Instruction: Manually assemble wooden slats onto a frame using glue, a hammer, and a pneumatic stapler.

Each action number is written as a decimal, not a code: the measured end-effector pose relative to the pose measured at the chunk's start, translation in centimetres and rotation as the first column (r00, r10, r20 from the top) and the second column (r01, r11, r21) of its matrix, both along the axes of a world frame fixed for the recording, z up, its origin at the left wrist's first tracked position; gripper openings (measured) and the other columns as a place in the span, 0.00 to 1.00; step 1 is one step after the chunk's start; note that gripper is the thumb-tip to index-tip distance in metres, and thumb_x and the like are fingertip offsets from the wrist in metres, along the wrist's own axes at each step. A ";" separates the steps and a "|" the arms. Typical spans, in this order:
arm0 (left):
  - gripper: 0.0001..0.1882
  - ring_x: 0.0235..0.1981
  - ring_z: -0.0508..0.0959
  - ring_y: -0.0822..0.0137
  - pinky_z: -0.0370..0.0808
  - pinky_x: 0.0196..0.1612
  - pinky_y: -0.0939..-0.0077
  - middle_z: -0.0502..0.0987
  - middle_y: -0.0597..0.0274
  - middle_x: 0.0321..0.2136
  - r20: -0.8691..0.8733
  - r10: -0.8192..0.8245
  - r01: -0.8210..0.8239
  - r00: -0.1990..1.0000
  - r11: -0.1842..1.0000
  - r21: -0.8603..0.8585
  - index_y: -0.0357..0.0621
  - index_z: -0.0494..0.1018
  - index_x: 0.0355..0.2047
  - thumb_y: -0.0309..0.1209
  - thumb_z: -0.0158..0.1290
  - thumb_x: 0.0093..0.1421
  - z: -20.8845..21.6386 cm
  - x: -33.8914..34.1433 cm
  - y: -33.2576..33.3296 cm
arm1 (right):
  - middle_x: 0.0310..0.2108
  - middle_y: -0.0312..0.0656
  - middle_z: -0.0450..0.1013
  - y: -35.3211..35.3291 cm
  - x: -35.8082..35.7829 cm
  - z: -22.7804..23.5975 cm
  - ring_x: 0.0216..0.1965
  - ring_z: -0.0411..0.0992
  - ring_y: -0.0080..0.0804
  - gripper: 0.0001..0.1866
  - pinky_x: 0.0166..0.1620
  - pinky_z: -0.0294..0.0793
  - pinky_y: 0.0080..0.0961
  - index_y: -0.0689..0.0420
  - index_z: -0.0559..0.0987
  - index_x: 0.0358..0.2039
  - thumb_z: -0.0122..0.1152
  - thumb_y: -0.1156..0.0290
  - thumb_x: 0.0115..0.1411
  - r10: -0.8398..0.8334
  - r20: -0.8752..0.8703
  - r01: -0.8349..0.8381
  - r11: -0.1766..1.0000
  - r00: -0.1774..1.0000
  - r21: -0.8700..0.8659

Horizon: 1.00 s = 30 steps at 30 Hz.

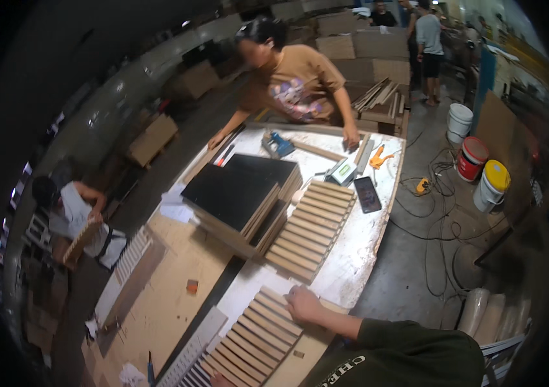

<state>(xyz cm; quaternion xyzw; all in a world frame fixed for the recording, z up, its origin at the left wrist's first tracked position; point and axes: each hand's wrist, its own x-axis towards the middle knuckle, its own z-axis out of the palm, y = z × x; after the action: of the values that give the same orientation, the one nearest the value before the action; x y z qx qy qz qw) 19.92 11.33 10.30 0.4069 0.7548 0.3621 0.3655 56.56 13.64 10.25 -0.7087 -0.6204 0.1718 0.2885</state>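
Observation:
A slatted wooden panel (253, 342) lies on the near part of the table, its pale strips set side by side with dark gaps. My right hand (302, 304) has its fingers curled over the panel's far right corner. At the lower edge of the picture, my left hand (218, 380) touches the panel's near slats; most of it is cut off and its grip is hidden. Beyond lies a second slatted panel (311, 230). To its left rises a stack of boards with a black top (242, 187). A white perforated strip (194, 345) runs along the near panel's left side.
Across the table (378, 238) a person in a brown shirt (297, 84) leans on its far edge. On it are a blue power tool (279, 145), an orange clamp (379, 157) and a phone (367, 195). Buckets (472, 158) and cables (439, 242) occupy the floor at right. Another person (81, 216) works at left.

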 end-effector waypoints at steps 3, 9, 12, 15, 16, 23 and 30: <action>0.20 0.41 0.71 0.60 0.66 0.46 0.69 0.72 0.48 0.41 0.069 -0.066 0.047 0.995 0.968 0.247 0.26 0.65 0.45 0.35 0.41 0.62 -7.6 -4.8 2.2 | 0.33 0.53 0.68 0.0 -0.7 -0.5 0.35 0.67 0.49 0.13 0.39 0.69 0.42 0.56 0.76 0.34 0.49 0.63 0.52 -0.072 -0.078 0.066 0.995 0.994 -0.077; 0.19 0.35 0.70 0.63 0.65 0.42 0.70 0.72 0.54 0.34 0.039 -0.176 0.171 0.984 0.980 0.101 0.30 0.67 0.40 0.38 0.43 0.62 -2.8 -2.8 2.3 | 0.31 0.48 0.71 0.5 -0.2 -0.9 0.35 0.70 0.46 0.17 0.40 0.70 0.35 0.52 0.79 0.36 0.58 0.57 0.49 -0.195 -0.243 0.176 0.980 0.950 -0.097; 0.15 0.33 0.72 0.69 0.68 0.38 0.76 0.72 0.60 0.34 0.388 -0.161 0.132 0.908 0.986 0.100 0.35 0.68 0.38 0.37 0.43 0.63 -3.2 -5.0 1.5 | 0.32 0.46 0.71 0.5 -0.4 0.0 0.33 0.71 0.43 0.18 0.38 0.71 0.34 0.52 0.79 0.38 0.59 0.57 0.49 -0.163 -0.231 0.128 0.979 0.959 -0.161; 0.14 0.32 0.72 0.72 0.69 0.36 0.79 0.72 0.60 0.33 0.519 -0.138 0.133 0.844 0.990 0.047 0.36 0.68 0.37 0.36 0.43 0.63 -1.3 -4.3 1.5 | 0.31 0.44 0.71 -0.8 -1.4 0.3 0.31 0.71 0.42 0.17 0.36 0.71 0.33 0.52 0.78 0.39 0.60 0.61 0.48 -0.133 -0.244 0.147 0.988 0.961 0.039; 0.14 0.32 0.72 0.72 0.70 0.36 0.80 0.72 0.59 0.32 0.549 -0.120 0.120 0.827 0.992 0.036 0.35 0.68 0.37 0.36 0.43 0.63 -1.1 -4.3 1.4 | 0.31 0.43 0.71 -1.5 -2.1 1.7 0.31 0.71 0.41 0.17 0.35 0.71 0.33 0.52 0.78 0.39 0.61 0.62 0.48 -0.115 -0.128 0.123 0.991 0.985 0.057; 0.14 0.33 0.73 0.72 0.70 0.39 0.80 0.72 0.61 0.33 0.589 -0.128 0.109 0.798 0.992 0.067 0.34 0.66 0.38 0.35 0.43 0.63 -2.1 -4.3 1.7 | 0.28 0.43 0.70 -1.9 -4.4 1.5 0.26 0.70 0.43 0.13 0.31 0.71 0.35 0.51 0.78 0.35 0.59 0.64 0.48 -0.149 0.055 0.150 0.988 0.987 -0.027; 0.21 0.47 0.69 0.55 0.67 0.50 0.63 0.69 0.49 0.45 0.673 -0.190 0.170 0.715 0.981 0.097 0.33 0.62 0.51 0.35 0.42 0.62 -2.8 -4.3 2.2 | 0.34 0.48 0.70 -2.0 -4.3 0.3 0.36 0.70 0.47 0.15 0.38 0.70 0.41 0.55 0.76 0.35 0.51 0.65 0.47 -0.326 0.019 0.321 0.919 0.945 -0.228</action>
<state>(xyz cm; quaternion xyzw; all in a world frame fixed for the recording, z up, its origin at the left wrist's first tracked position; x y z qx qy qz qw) 15.62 13.53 7.48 0.3231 0.5211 0.4586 0.6433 52.27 11.65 10.59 -0.8281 -0.4682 0.1987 0.2355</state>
